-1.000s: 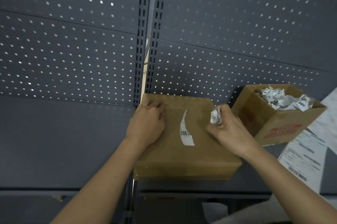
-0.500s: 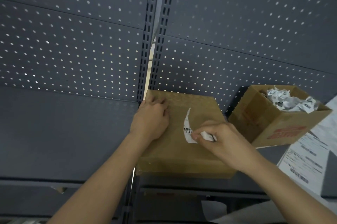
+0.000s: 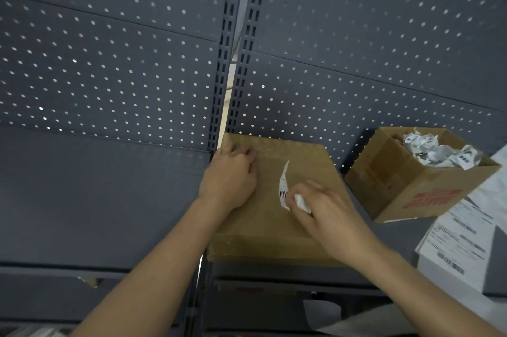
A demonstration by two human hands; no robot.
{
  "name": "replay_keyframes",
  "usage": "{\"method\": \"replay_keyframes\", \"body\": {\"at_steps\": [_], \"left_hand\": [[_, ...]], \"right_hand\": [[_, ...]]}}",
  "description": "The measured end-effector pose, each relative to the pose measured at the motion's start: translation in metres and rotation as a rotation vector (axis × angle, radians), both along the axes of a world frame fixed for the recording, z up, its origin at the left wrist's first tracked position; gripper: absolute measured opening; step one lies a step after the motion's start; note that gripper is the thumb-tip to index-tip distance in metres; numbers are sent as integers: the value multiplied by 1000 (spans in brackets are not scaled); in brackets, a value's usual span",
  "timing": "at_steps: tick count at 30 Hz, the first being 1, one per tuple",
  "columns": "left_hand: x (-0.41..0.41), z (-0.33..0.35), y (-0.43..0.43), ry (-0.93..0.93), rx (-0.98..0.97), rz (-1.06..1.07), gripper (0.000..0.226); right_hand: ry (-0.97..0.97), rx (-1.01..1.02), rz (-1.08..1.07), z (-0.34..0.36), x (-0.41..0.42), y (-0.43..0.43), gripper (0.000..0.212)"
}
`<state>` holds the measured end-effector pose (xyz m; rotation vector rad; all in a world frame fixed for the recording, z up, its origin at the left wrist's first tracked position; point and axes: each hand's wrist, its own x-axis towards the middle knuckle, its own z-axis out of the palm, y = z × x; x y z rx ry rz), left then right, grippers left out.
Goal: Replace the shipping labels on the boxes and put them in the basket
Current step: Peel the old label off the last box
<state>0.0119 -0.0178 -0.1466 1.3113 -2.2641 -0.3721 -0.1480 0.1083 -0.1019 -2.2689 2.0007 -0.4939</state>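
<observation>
Grey perforated steel, the back panel [image 3: 109, 62] fills everything from nine o'clock round to two, split by a slotted upright at twelve. Below it the dark grey shelf [image 3: 96, 199] runs across the view and carries the rest. The closed cardboard box [image 3: 260, 227] lies flat on the shelf near the middle of my view, its far edge against the panel. At three o'clock of that box, just beside it and turned at an angle, stands a smaller open carton [image 3: 397, 194] with red print on its side. It is heaped with crumpled white label scraps [image 3: 439, 150]. At four o'clock, by the right edge of the view, lie white printed label sheets [image 3: 461, 240] with barcodes. My left grip [image 3: 230, 180] rests on the box top at its ten o'clock corner. The fingers are curled under in a loose clench, and I see nothing held in them. My right grip [image 3: 329, 216] sits on the box top towards its three o'clock side, clenched around a small crumpled paper wad [image 3: 300, 201] that pokes out white between thumb and fingers. A narrow curved label strip [image 3: 284, 183], white with a barcode near its lower end, is stuck to the box top between my two grips. The wad and my right fingertips touch its lower end. I cannot tell whether those fingertips pinch the strip as well.
</observation>
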Motion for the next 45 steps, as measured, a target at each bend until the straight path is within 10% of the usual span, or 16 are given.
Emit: {"method": "replay_keyframes", "body": {"at_steps": [7, 20, 45], "left_hand": [[0, -2, -2, 3, -5, 0, 40], [-1, -4, -4, 5, 5, -10, 42], [0, 5, 5, 22, 18, -1, 40]], "right_hand": [[-163, 36, -20, 19, -16, -7, 14], [136, 46, 46, -4, -2, -2, 13], [-329, 29, -78, 9, -30, -18, 28]]}}
